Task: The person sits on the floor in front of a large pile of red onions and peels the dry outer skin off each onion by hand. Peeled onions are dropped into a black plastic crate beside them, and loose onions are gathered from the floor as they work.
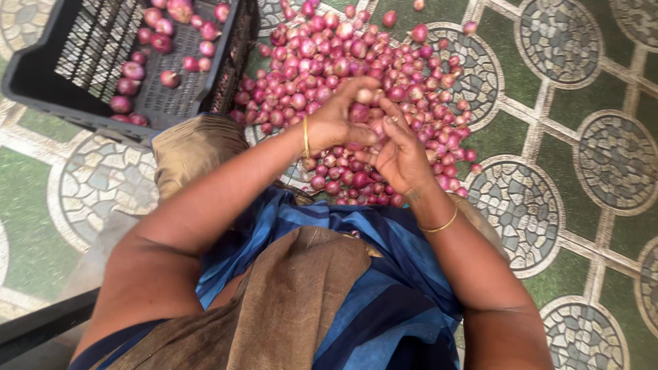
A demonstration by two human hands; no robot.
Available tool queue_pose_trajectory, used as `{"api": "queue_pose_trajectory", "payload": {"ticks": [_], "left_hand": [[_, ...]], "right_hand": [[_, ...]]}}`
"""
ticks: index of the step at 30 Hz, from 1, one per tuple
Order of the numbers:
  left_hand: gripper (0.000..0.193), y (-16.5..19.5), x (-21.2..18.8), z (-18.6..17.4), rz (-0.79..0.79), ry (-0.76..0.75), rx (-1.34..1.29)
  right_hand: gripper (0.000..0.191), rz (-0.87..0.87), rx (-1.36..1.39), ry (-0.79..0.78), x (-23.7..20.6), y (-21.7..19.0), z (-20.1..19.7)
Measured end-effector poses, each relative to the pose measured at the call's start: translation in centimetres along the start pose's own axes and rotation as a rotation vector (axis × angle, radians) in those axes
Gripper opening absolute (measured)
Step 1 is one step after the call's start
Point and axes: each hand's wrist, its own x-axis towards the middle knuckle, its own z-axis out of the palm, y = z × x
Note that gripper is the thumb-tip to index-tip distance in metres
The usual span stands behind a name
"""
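Left hand (340, 122) curled over a few small red onions (361, 113), fingers closed around them, gold bangle (306, 136) on the wrist. Right hand (397, 154) half open, palm turned up, fingertips (385, 109) touching the same onions against the left hand; thin bangle (441, 225) on that wrist too. Both hands meeting just above the near edge of a big pile of onions (343, 62) spread loose on the patterned floor (582, 137), green with grey round stone motifs. Held onions right over the pile, touching both hands; exact count not clear, partly hidden by fingers. Black plastic crate (41, 62) at upper left, just beside the pile, slatted bottom showing, holding a scatter of onions (147, 48) along its right side and far end. Blue striped cloth (370, 274) and brown cloth (295, 301) across the lap below the arms. Bent knee in tan cloth (195, 147) between crate and left forearm.
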Motion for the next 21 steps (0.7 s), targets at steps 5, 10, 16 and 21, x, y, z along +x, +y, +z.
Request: {"api": "queue_pose_trajectory", "payload": {"ticks": [5, 10, 16, 21], "left_hand": [[0.08, -2.6, 0.6, 3.7, -0.036, 0.28, -0.463], [0.05, -4.1, 2.3, 4.6, -0.001, 0.512, -0.64], [0.043, -3.8, 2.8, 3.7, -0.028, 0.605, -0.703], [0.036, -2.1, 2.7, 2.2, -0.031, 0.541, -0.798]], "right_hand": [[0.059, -0.101, 0.033, 0.147, 0.3, 0.5, 0.5], [0.055, -0.186, 0.012, 0.233, 1.4, 2.2, 0.6], [0.051, -0.246, -0.163, 0.274, 2.2, 3.2, 1.3], [0.044, -0.193, -0.141, 0.211, 1.6, 1.7, 2.2]]}}
